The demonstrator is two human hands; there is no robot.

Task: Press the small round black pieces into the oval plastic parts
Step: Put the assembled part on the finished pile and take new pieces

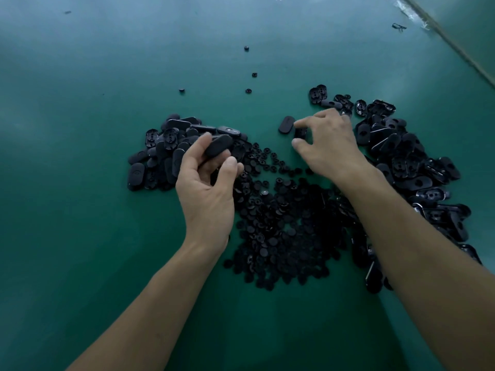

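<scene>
Green matting covers the work table (80, 183), seen from above. Both bare forearms are stretched forward from the near edge. The left hand (206, 188) is shown with thumb and curled fingers closed round one oval part (217, 146), held at the right edge of the left pile of oval parts (160, 153). The right hand (330, 148) is turned palm down, farther away, fingers bent. A small black part (300, 133) is pinched between its forefinger and thumb; its kind cannot be made out. A lone oval piece (286, 125) lies just left of those fingertips. A heap of small round black pieces (281, 228) is spread between the arms. A right pile of oval parts (407, 156) lies right of the right hand. Stray round pieces (246, 48) are scattered far off.
</scene>
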